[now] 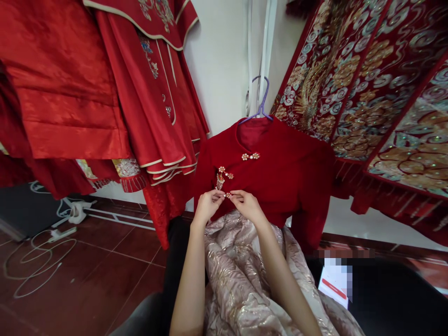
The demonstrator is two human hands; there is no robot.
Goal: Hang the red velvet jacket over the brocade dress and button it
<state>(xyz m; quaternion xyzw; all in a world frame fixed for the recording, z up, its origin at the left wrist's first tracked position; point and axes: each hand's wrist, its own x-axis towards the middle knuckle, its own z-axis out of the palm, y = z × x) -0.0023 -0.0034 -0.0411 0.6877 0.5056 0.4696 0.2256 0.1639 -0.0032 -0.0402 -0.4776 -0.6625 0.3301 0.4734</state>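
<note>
A dark red velvet jacket (276,172) hangs from a purple hanger (262,107) in front of me. Jewelled clasps run down its front: a collar clasp (250,157) at the neck and a chest clasp (226,173) with a dangling ornament. Below these, a small lower clasp (227,195) sits between my fingertips. My left hand (209,204) pinches its left end. From the other side my right hand (246,203) pinches its right end, fingers closed. Whether the two halves are joined cannot be made out. Beneath the jacket, a pale metallic brocade skirt (238,270) spreads under my forearms.
Red garments (70,93) hang at the left, and an embroidered, fringed garment (360,88) at the right. White cables (42,261) lie on the red tiled floor (115,275). A partly blurred lit screen (334,284) is at the lower right.
</note>
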